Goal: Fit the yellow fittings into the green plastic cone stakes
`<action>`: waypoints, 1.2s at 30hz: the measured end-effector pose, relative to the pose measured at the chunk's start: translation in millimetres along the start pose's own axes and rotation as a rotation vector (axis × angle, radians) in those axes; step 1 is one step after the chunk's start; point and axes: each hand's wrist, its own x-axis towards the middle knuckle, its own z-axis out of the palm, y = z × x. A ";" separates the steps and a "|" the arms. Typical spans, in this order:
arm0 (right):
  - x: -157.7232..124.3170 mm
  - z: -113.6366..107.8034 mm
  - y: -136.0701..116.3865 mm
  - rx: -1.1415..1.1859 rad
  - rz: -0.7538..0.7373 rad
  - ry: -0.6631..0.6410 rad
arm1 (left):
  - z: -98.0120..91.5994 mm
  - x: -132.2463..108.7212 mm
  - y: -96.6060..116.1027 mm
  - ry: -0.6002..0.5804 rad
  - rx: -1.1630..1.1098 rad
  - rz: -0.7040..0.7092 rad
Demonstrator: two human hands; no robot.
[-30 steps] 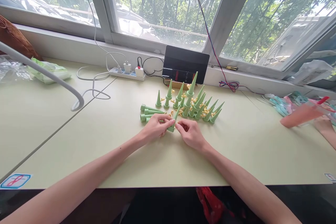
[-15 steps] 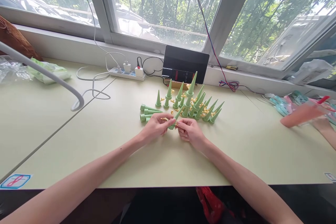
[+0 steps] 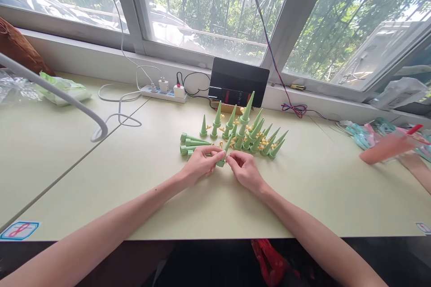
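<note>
My left hand (image 3: 204, 161) is closed around the base of a green plastic watering spike (image 3: 226, 149), its point tilted up. Beside it, my right hand (image 3: 245, 168) pinches a small yellow plastic piece (image 3: 226, 159) against the spike's lower side; the fingers cover most of this piece. Just beyond my hands stands a cluster of upright green spikes (image 3: 242, 132), some stacked on one another. Small yellow pieces (image 3: 259, 133) lie scattered among them. Several more green spikes (image 3: 191, 142) lie on their sides by my left hand.
A dark tablet (image 3: 239, 78) leans at the window behind the spikes. To its left is a power strip (image 3: 163, 94) with white cables. A pinkish drink cup (image 3: 387, 145) and another person's arm (image 3: 417, 166) are at the right. A grey curved bar (image 3: 67, 94) crosses the left.
My right hand has turned slightly, its fingers curling in more beside the spike. The left hand keeps its hold, and the view has shifted a little.
</note>
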 end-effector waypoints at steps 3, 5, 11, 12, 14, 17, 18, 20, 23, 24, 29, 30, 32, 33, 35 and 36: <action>-1.0 -1.0 -0.5 -0.140 -0.116 0.025 | 0.8 0.8 0.3 -0.004 -0.020 -0.023; -1.1 -1.0 -0.7 -0.183 -0.146 0.032 | 1.1 1.2 -0.2 -0.012 -0.036 -0.019; -0.1 0.3 -1.0 0.018 -0.013 0.018 | 1.2 0.7 -1.4 -0.004 -0.028 0.030; 0.4 0.3 -1.3 0.110 0.056 -0.004 | 0.9 0.7 -1.7 -0.003 -0.012 0.047; 1.8 -0.1 -1.8 0.314 0.201 -0.060 | 0.1 1.1 -2.6 0.003 0.027 0.082; 4.3 -1.1 -1.4 0.537 0.341 -0.129 | -1.0 2.2 -4.0 0.022 0.085 0.109; 5.0 -1.3 -0.8 0.571 0.357 -0.137 | -1.1 2.5 -4.3 0.025 0.096 0.113; 5.6 -0.9 0.6 0.591 0.360 -0.133 | -1.1 2.9 -4.4 0.032 0.099 0.116; 4.8 1.1 2.2 0.532 0.304 -0.099 | -0.3 2.8 -3.9 0.042 0.077 0.110; 4.2 1.7 2.1 0.498 0.280 -0.090 | -0.1 2.6 -3.7 0.040 0.069 0.107; 1.2 2.9 -0.3 0.193 0.098 -0.017 | 0.0 2.7 -4.4 0.014 0.038 0.079; 1.0 2.6 -0.7 0.117 0.047 0.004 | -0.3 3.0 -4.7 0.011 0.038 0.074; 1.0 1.9 -0.8 -0.010 -0.047 0.036 | -0.9 3.8 -5.0 0.001 0.050 0.067; 1.1 1.4 -0.7 -0.057 -0.084 0.046 | -1.2 4.3 -5.1 -0.005 0.058 0.065; 1.4 0.7 -0.4 -0.129 -0.133 0.056 | -1.8 5.1 -4.8 -0.020 0.073 0.062; 1.4 0.5 -0.4 -0.157 -0.147 0.058 | -2.0 5.4 -4.6 -0.028 0.078 0.061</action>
